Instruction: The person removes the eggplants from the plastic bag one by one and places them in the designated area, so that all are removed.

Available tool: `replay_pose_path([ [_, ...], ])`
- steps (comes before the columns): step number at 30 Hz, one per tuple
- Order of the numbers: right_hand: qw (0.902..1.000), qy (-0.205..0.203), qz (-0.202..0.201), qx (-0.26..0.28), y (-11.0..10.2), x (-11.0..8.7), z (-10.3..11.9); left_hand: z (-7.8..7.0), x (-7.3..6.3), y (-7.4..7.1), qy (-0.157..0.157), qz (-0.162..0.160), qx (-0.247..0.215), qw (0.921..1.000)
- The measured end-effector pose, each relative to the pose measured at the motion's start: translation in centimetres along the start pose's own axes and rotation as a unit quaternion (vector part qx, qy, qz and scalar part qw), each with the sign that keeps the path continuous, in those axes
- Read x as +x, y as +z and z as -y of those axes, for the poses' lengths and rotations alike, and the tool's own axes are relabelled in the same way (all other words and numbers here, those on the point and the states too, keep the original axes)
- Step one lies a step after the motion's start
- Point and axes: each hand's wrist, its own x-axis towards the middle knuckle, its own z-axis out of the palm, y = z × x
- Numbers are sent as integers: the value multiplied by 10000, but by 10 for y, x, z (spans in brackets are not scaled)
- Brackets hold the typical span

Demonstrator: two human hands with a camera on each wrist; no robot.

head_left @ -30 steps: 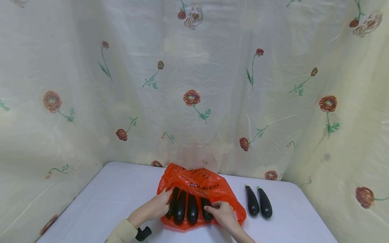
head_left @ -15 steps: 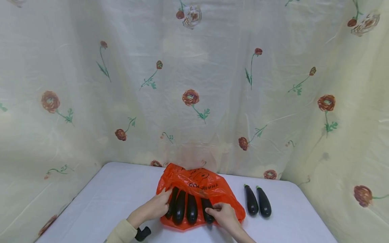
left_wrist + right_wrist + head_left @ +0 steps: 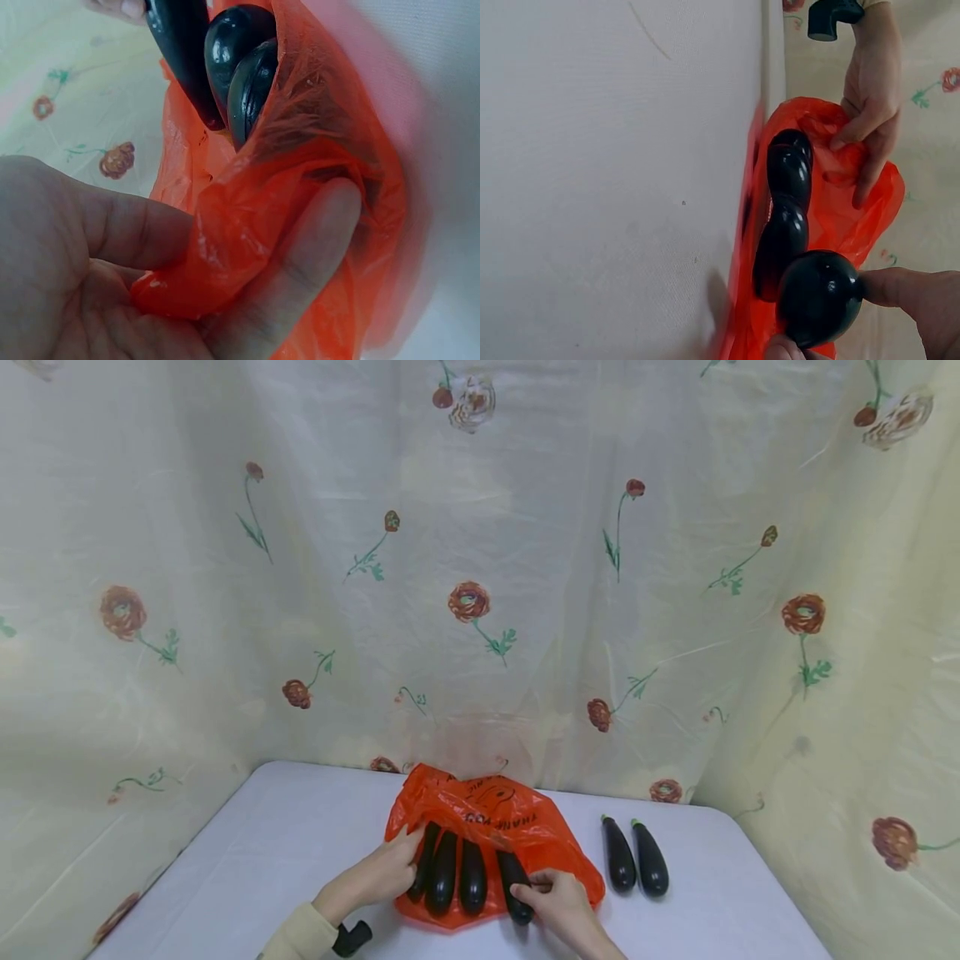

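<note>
A red plastic bag lies on the table with its mouth toward me. My left hand holds up the bag's left edge, the film caught between thumb and fingers in the left wrist view. Three dark eggplants lie side by side inside the opening. My right hand pinches another eggplant at its rounded end, thumb on one side and fingers on the other. That end stands out past the bag's mouth in the right wrist view; its stem end is hidden under the film.
Two more eggplants lie side by side on the white table, right of the bag. A flowered curtain hangs behind and along the sides. A black camera mount sits at my left wrist.
My right hand has drawn its eggplant a little toward me and slightly right, so its round end now reaches past the bag's front edge. The left hand stays in place.
</note>
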Motion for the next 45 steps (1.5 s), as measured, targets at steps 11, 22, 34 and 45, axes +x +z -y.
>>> replay_pose_path([
  [11,9995,62,306,-38,-3,-10,-5,0,0,0,-192,17,55,9998],
  [22,9985,447,313,44,-5,-25,-4,-1,-1,-1,-142,-3,108,9998],
  [34,9987,308,408,3,-9,-36,-5,-1,-1,1,-67,-10,109,9999],
  [45,9988,133,463,30,-13,-34,-16,0,-1,1,-54,-18,156,9999],
])
